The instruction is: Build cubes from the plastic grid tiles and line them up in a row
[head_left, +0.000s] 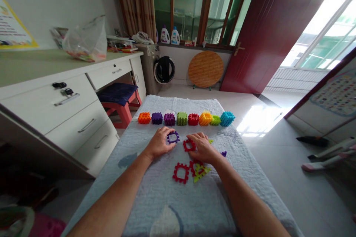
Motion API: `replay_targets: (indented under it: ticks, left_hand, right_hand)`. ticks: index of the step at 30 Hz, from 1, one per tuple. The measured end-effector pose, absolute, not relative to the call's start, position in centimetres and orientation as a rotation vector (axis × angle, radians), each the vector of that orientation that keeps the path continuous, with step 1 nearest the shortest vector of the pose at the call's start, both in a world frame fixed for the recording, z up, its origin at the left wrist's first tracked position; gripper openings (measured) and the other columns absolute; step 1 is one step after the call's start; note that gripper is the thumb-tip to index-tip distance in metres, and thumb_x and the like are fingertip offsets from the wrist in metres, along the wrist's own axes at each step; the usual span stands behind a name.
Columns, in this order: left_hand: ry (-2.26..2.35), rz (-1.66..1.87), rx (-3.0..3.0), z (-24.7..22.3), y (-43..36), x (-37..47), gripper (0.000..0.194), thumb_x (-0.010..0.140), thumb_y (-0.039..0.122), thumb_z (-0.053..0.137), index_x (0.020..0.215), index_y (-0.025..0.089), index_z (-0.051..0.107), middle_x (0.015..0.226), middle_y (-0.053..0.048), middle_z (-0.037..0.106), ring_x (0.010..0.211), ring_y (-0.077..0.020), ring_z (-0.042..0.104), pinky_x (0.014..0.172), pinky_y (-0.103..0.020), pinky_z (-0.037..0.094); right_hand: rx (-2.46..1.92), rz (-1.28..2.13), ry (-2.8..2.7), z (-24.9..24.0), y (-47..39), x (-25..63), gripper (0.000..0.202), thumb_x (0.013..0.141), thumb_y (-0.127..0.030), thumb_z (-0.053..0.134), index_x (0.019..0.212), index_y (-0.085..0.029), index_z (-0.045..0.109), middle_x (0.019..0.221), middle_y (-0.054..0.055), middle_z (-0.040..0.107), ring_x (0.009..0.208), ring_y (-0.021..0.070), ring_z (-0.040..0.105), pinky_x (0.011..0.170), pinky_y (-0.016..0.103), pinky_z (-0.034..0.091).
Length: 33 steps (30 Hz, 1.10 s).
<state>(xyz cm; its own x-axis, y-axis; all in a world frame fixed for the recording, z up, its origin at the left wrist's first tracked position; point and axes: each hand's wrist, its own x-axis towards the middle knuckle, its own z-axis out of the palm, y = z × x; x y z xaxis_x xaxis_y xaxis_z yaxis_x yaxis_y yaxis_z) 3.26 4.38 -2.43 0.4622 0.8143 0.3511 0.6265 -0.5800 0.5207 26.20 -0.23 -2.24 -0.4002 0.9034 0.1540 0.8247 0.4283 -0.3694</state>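
Purple frame (178,137) and red frame (185,146) lie side by side at the centre of the picture, with a narrow gap between them, over a pale cloth (152,200).

From left to right: the left hand (161,142) is curled around the purple frame, fingers at its upper edge and thumb at its lower, so it appears to grip it by the left side. The purple frame lies just right of the palm; it looks about square, with no clear long axis. The red frame sits to its right and a little lower in the picture, also squarish, slightly turned. It is nearer the right hand (203,147), which seems to pinch it from the right, fingers above and thumb below; how firm that hold is I cannot tell. So each frame has its own hand on the outer side, and their inner edges face each other across the gap.

Lower down, left to right, lie a loose square (175,173) in red and a green triangle (196,175) overlapping another red piece (192,166). A purple scrap (224,153) is right of the right wrist. Above the hands, a row of blocks runs from orange (144,118) to blue (227,119).
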Motion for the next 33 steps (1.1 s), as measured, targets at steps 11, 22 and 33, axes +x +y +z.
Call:
replay_targets:
  ticks: [11, 22, 33]
  left_hand:
    - [1.700, 0.800, 2.457, 1.5, 10.7, -2.5, 0.050, 0.064, 0.021, 0.063, 0.114, 0.020, 0.059, 0.112, -0.009, 0.060, 0.105, -0.0278, 0.057, 0.095, -0.040, 0.043]
    - [1.592, 0.543, 2.519, 0.8, 17.8, -2.6, 0.043, 0.056, 0.021, 0.066, 0.099, 0.024, 0.066, 0.103, -0.004, 0.069, 0.097, -0.0250, 0.063, 0.089, -0.031, 0.046]
    - [1.637, 0.471, 2.504, -0.1, 18.3, -3.0, 0.046, 0.054, 0.017, 0.063, 0.099, 0.023, 0.066, 0.105, -0.006, 0.070, 0.098, -0.0276, 0.062, 0.086, -0.034, 0.046]
  right_hand:
    - [-1.378, 0.364, -2.274, -1.0, -0.7, 26.1, 0.022, 0.091, -0.034, 0.050, 0.096, -0.021, 0.065, 0.085, 0.005, 0.067, 0.088, 0.0203, 0.053, 0.084, 0.034, 0.033]
    - [-1.404, 0.377, -2.299, -0.9, -0.6, 26.2, 0.038, 0.099, -0.035, 0.030, 0.078, -0.020, 0.058, 0.075, 0.003, 0.061, 0.081, 0.0174, 0.052, 0.079, 0.030, 0.035]
    - [-1.438, 0.357, -2.177, -2.1, 0.1, 26.6, 0.029, 0.097, -0.031, 0.036, 0.096, -0.021, 0.064, 0.080, 0.006, 0.063, 0.083, 0.0194, 0.054, 0.080, 0.031, 0.038]
